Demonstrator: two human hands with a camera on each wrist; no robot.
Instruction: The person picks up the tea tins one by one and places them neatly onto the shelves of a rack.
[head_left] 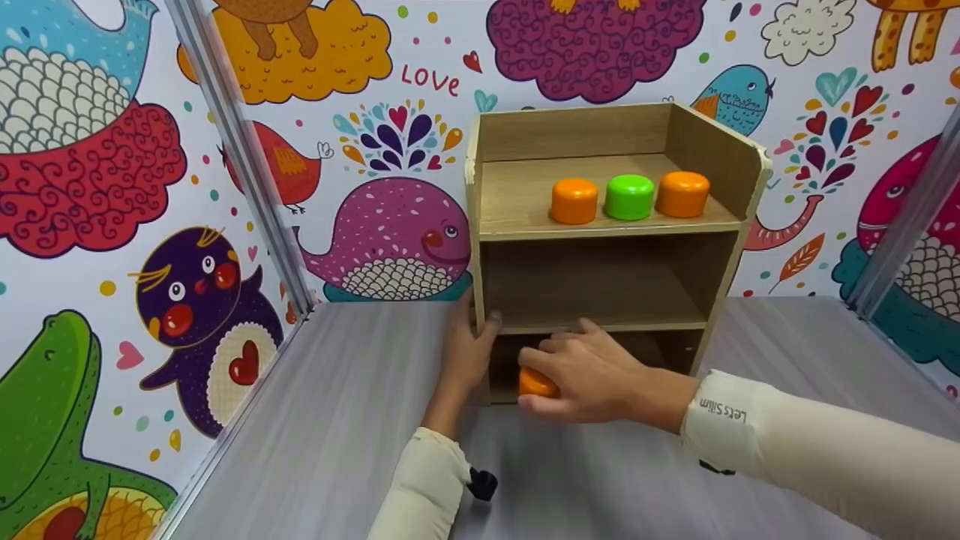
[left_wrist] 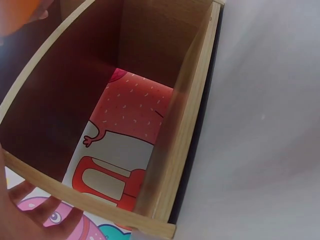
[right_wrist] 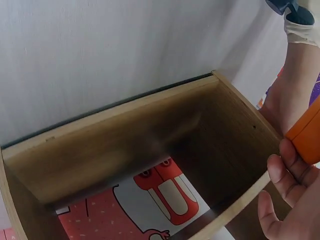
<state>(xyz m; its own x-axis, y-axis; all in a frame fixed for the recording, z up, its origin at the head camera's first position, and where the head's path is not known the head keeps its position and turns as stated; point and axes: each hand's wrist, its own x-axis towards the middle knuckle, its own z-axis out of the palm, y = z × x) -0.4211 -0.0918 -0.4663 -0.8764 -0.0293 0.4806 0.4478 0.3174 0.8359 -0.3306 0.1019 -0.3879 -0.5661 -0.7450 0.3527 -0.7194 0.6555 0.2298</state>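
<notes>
A small wooden shelf unit (head_left: 592,328) stands on the grey table. My left hand (head_left: 463,349) holds its left side panel, thumb at the front edge and fingers along the outside; the left wrist view shows those fingers (left_wrist: 47,210) beyond the panel. In my right hand (head_left: 589,371) is an orange round canister (head_left: 537,382), gripped between thumb and fingers in front of the lowest compartment. Part of the canister (right_wrist: 307,132) shows at the right edge of the right wrist view, with a seam round it. My palm and fingers hide the rest.
On the top shelf sit an orange canister (head_left: 574,201), a green canister (head_left: 629,197) and another orange canister (head_left: 682,194) in a row. A cartoon-printed wall (head_left: 390,150) rises behind the unit. Metal posts (head_left: 247,150) frame the corners of the grey table (head_left: 337,420).
</notes>
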